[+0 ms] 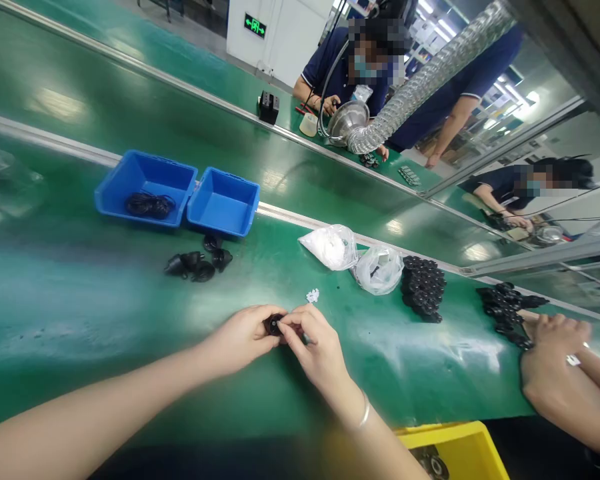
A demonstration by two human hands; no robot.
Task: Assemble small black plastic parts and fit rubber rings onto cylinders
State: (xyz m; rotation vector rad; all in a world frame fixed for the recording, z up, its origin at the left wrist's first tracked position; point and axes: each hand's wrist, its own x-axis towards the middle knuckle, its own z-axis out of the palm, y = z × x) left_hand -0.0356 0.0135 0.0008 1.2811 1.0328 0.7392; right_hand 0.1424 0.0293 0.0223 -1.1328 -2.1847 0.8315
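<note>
Right now both hands meet low over the green belt (80, 293). Left hand (243, 340) pinches a small black round part (273, 325) between thumb and fingertips; right hand (315, 350) has thumb and forefinger pressed together at the part's right side, maybe on something tiny, too small to tell. Part sits just above the belt, between the two hands.

Nearby: white bits (313, 295) just beyond the fingers, loose black parts (197, 263) to the left, two blue bins (180, 193) behind them, two plastic bags (355, 257), a black stack (423, 287) farther right. Yellow bin (460, 443) near the right wrist. A co-worker's hand (550, 367) rests at far right, apart from these.

Judgement: fitting work. Best to keep the left pinch firm and steady, part facing up, right fingers pushing straight, not skewed, so nothing tiny slips onto the belt.
</note>
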